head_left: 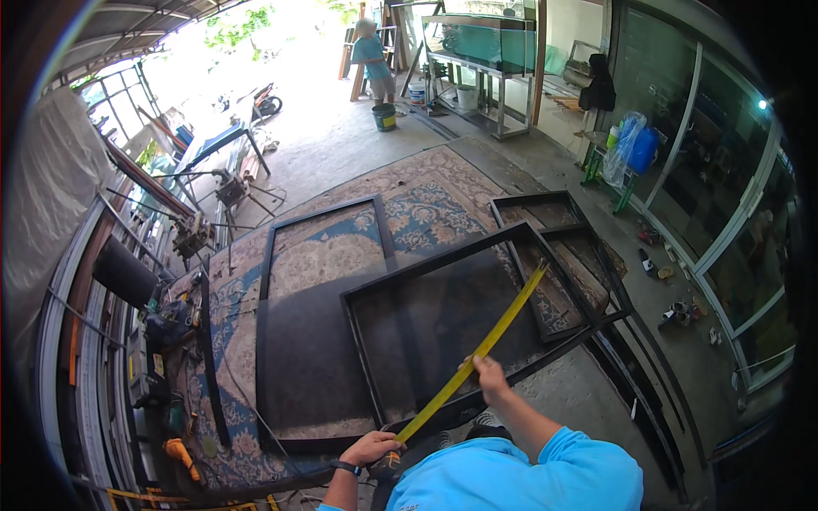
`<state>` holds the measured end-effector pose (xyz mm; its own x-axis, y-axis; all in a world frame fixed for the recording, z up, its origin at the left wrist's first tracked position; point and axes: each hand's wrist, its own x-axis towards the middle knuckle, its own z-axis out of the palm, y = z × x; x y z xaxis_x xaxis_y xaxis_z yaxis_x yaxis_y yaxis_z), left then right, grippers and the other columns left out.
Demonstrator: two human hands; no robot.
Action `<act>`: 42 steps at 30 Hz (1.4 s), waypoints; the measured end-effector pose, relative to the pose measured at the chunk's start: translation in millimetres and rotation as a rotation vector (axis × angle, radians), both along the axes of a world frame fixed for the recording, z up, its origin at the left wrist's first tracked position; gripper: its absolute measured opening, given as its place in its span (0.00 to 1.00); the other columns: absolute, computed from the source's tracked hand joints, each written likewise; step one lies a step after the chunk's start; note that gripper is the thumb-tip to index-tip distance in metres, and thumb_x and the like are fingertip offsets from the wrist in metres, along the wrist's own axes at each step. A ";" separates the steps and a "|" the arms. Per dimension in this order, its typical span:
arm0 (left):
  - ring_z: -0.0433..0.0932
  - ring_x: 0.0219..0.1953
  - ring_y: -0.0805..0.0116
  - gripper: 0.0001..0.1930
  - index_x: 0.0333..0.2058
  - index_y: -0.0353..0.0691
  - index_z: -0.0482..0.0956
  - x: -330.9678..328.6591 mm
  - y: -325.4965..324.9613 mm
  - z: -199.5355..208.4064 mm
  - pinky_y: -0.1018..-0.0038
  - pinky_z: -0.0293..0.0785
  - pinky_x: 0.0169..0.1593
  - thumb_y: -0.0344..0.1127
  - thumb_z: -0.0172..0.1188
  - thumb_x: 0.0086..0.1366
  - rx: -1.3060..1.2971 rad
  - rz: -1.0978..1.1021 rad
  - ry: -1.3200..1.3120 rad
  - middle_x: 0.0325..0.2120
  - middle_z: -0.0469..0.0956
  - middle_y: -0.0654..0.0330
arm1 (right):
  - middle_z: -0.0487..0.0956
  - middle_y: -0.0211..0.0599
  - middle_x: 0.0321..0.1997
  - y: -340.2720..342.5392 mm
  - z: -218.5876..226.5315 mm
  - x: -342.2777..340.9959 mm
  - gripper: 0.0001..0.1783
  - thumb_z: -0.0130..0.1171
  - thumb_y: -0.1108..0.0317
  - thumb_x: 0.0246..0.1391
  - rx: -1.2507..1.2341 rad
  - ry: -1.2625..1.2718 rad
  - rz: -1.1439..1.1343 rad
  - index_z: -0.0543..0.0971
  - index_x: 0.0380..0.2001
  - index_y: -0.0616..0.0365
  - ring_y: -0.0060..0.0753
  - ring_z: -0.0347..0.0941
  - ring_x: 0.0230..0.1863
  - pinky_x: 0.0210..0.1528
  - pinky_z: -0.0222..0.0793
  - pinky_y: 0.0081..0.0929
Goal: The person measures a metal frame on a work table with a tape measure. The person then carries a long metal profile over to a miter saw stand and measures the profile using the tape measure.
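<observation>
A yellow tape measure blade (pixel 452 385) stretches diagonally over a black rectangular frame (pixel 443 268). Its near end runs to my left hand (pixel 372 447), whose fingers are closed around it; an orange-and-black part, probably the tape's case, shows just below. Farther along, my right hand (pixel 490 377) pinches the blade's edge. The blade's far end reaches beside the frame's upper right corner. Underneath lies a second black frame (pixel 266 264) with a dark panel in its lower half. A smaller black frame (pixel 532 198) is partly covered at the right.
A patterned rug (pixel 230 341) lies beneath the frames. Black metal bars (pixel 635 392) stretch along the right. Tools and an orange power tool (pixel 179 456) are at the left, beside long stacked profiles (pixel 77 341). Farther off, a person (pixel 371 60) stands near a glass tank (pixel 486 47).
</observation>
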<state>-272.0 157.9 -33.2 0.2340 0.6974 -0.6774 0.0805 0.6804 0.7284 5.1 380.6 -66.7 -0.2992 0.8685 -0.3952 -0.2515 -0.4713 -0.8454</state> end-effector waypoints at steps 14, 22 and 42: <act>0.81 0.37 0.70 0.15 0.40 0.36 0.86 0.6 1.9 -7.2 0.74 0.75 0.47 0.40 0.58 0.64 0.034 -0.171 0.267 0.34 0.85 0.59 | 0.82 0.29 0.38 -32.7 -16.3 28.0 0.14 0.50 0.59 0.70 -0.185 -0.227 0.053 0.78 0.46 0.55 0.24 0.78 0.35 0.37 0.72 0.25; 0.82 0.37 0.68 0.16 0.40 0.37 0.86 4.7 -1.9 -4.5 0.73 0.75 0.47 0.42 0.58 0.63 0.074 -0.236 0.359 0.33 0.86 0.58 | 0.81 0.29 0.41 -46.8 -28.1 22.6 0.15 0.49 0.60 0.70 -0.182 -0.263 0.117 0.77 0.49 0.56 0.23 0.77 0.34 0.37 0.73 0.26; 0.84 0.38 0.67 0.17 0.41 0.35 0.86 16.4 -0.1 -13.5 0.72 0.77 0.47 0.43 0.57 0.64 0.093 -0.249 0.377 0.35 0.86 0.56 | 0.84 0.31 0.40 -77.9 -39.9 22.1 0.14 0.54 0.60 0.68 -0.268 -0.330 0.384 0.79 0.47 0.57 0.23 0.76 0.36 0.38 0.70 0.25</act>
